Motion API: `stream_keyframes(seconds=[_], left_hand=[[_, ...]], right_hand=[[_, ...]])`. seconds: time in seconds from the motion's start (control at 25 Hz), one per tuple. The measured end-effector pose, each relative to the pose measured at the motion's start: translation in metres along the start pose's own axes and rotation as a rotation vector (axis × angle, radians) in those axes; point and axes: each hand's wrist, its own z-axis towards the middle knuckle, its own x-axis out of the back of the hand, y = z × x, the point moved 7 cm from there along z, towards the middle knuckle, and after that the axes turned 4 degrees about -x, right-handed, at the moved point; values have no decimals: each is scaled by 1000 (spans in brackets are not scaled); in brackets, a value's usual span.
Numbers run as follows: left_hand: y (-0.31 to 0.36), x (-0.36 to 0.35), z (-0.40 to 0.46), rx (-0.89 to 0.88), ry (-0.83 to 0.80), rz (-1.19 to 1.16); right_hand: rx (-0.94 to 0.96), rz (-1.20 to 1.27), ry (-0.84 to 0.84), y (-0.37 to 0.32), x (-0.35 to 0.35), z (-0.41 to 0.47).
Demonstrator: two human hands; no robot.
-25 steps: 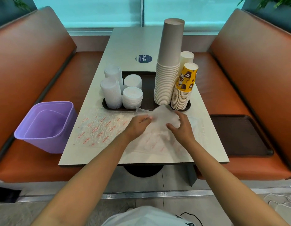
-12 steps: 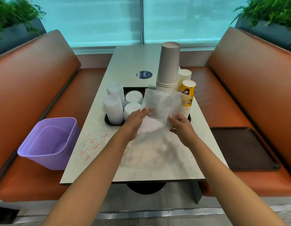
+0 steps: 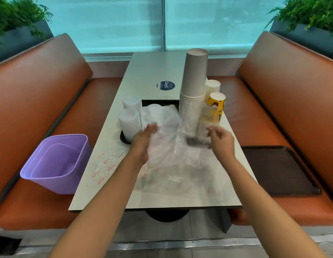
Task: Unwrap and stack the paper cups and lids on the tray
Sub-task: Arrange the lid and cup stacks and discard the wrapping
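My left hand (image 3: 145,140) and right hand (image 3: 220,139) each keep a curled-finger grip on the clear plastic wrap (image 3: 167,131), lifted over the middle of the surface (image 3: 148,75). Behind it the tray (image 3: 124,139) carries lid stacks (image 3: 129,123) and the tall paper cups (image 3: 194,81).

A purple bin (image 3: 55,162) is set on the orange bench seat (image 3: 83,107), well to the left of the left hand. On the opposite orange bench (image 3: 255,101), an empty dark tray (image 3: 281,170) is laid flat, just to the right of the right hand. A round dark blue sticker (image 3: 165,85) is seen on the grey table (image 3: 152,71), beyond both hands. Green plants (image 3: 14,13) in dark planters (image 3: 309,37) are placed behind the backrests, far out to either side, and a blind-covered window (image 3: 124,23) is seen further back.
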Motion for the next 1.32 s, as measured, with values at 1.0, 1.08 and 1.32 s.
stream_keyframes(seconds=[1.0, 1.08, 1.32], left_hand=[[42, 62, -20, 57, 54, 74], [36, 47, -25, 161, -61, 17], [41, 17, -29, 153, -155, -45]], right_hand=[[69, 19, -347, -18, -107, -63], [-123, 258, -655, -34, -113, -49], [-348, 499, -738, -50, -98, -46]])
